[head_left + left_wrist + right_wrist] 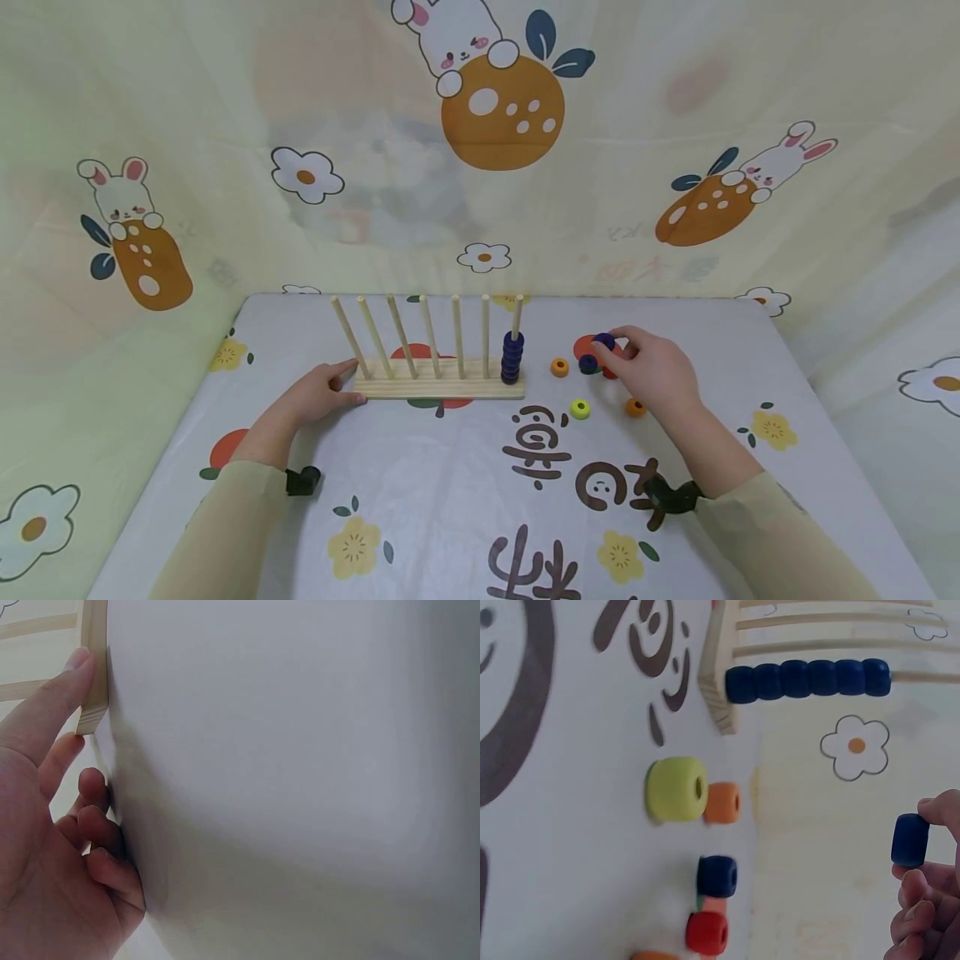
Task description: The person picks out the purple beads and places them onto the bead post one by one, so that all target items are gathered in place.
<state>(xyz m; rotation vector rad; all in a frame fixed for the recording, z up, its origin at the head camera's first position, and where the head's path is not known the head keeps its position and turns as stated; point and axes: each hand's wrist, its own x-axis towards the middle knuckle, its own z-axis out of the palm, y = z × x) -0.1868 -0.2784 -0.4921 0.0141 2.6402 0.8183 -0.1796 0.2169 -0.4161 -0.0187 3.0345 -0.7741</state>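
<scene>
A wooden peg rack [442, 387] with a row of upright pegs stands toward the back of the table. My left hand [318, 392] holds its left end, thumb at the front edge and index finger at the back corner; in the left wrist view the other fingers curl beside the wooden base [94, 690]. Several dark blue beads [512, 358] are stacked on the rightmost peg, whose top stays bare. To the right of the rack, my right hand [663, 371] pinches another dark blue bead [910, 840] between thumb and fingers, raised above the loose beads.
Below the right hand lie a loose blue bead [718, 876], a red bead [707, 933], a yellow-green bead [580, 409] and two orange beads, one nearer the rack [559, 367]. A printed cloth [420, 500] covers the table; a patterned curtain [375, 225] hangs behind.
</scene>
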